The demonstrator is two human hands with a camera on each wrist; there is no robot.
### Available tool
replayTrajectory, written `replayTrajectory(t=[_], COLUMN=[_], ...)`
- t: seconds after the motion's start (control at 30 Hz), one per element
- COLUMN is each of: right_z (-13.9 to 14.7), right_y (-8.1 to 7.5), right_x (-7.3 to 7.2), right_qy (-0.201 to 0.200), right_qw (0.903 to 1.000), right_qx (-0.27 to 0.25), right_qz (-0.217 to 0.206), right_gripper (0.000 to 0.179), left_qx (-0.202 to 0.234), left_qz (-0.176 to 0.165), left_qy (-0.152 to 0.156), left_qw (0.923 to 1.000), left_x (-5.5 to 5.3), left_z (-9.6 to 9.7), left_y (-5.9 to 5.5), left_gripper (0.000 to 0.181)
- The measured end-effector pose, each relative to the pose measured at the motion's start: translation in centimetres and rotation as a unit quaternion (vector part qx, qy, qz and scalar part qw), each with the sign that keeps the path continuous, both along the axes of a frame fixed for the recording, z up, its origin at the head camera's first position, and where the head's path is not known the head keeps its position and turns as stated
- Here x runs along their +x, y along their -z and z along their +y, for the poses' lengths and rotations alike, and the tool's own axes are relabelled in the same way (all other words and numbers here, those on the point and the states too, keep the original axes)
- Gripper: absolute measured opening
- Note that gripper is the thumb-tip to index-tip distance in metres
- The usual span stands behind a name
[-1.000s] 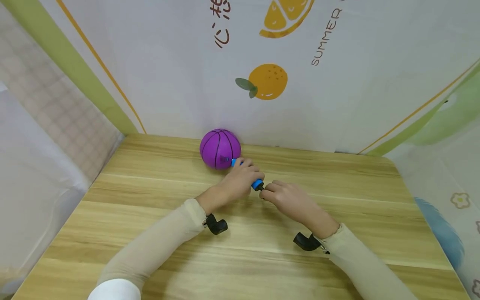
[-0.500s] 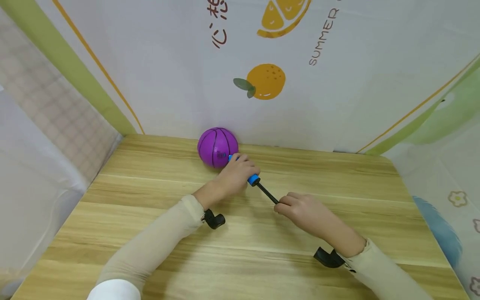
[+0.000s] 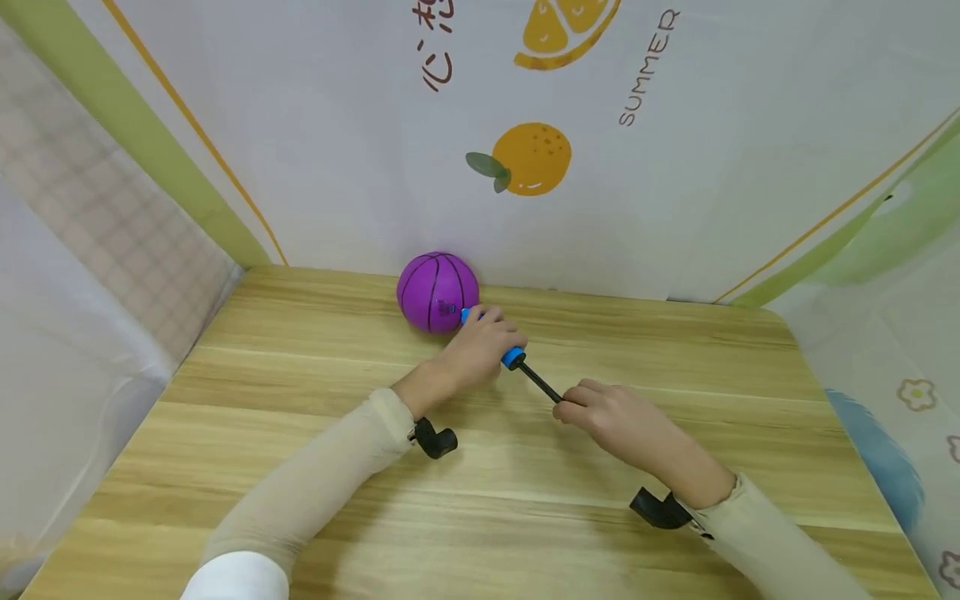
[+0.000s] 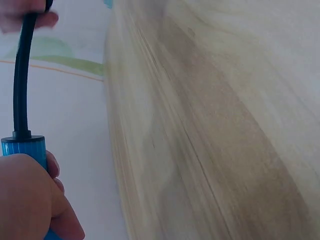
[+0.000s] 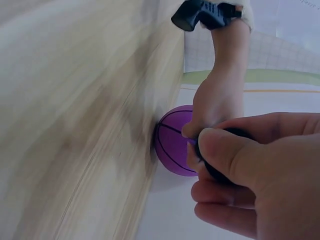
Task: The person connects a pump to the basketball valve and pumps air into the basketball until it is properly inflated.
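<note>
A purple basketball [image 3: 438,293] sits at the back of the table, by the wall cloth. My left hand [image 3: 477,346] grips the blue barrel of a hand pump [image 3: 513,358], whose front end meets the ball's right side. The exact contact at the ball is too small to make out. From the barrel a black rod [image 3: 538,380] runs toward my right hand [image 3: 615,421], drawn well out. In the right wrist view, my right thumb and fingers [image 5: 220,155] hold the pump's black handle [image 5: 220,172], partly hidden by them. The left wrist view shows the rod [image 4: 22,75] above the barrel.
The wooden table [image 3: 450,517] extends on both sides of my arms. A white cloth [image 3: 337,167] printed with fruit hangs behind it. Black wrist mounts [image 3: 435,439] stick out from both sleeves, low over the tabletop.
My right hand has drawn back to the right and toward me, pulling the pump rod out of the barrel. Over the last half second it hardly moves. The left hand keeps its grip.
</note>
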State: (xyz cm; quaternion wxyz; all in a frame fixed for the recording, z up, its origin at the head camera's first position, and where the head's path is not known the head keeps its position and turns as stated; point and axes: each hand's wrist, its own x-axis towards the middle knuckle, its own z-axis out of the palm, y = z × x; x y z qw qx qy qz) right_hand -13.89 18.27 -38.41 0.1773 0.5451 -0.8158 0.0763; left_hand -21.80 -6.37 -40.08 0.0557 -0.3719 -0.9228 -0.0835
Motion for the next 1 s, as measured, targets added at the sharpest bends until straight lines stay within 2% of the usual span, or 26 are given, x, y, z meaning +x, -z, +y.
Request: replayTrajectory(t=[0.33, 0.53, 0.77, 1.0], right_z=[-2.5, -3.2, -3.4, -2.2], right_y=[0.4, 1.0, 1.1, 0.7], right_x=[-2.4, -3.2, -3.3, -2.0], right_qy=[0.013, 0.015, 0.011, 0.005], right_qw=[0.9995, 0.9995, 0.9995, 0.9999], right_qx=[0.025, 0.025, 0.025, 0.008], right_qz=[-0.016, -0.013, 0.013, 0.011], right_gripper=[0.019, 0.019, 0.018, 0.02], left_qx=[-0.011, -0.023, -0.033, -0.012], left_qz=[0.007, 0.017, 0.023, 0.029], left_qy=[-0.004, 0.005, 0.0, -0.009], left_qw=[0.9999, 0.9996, 0.9992, 0.9995], left_x=[0.5, 0.7, 0.4, -0.3], left_z=[0.3, 0.5, 0.4, -0.1], left_y=[0.3, 0.8, 0.9, 0.6], left_gripper=[0.033, 0.038, 0.037, 0.034])
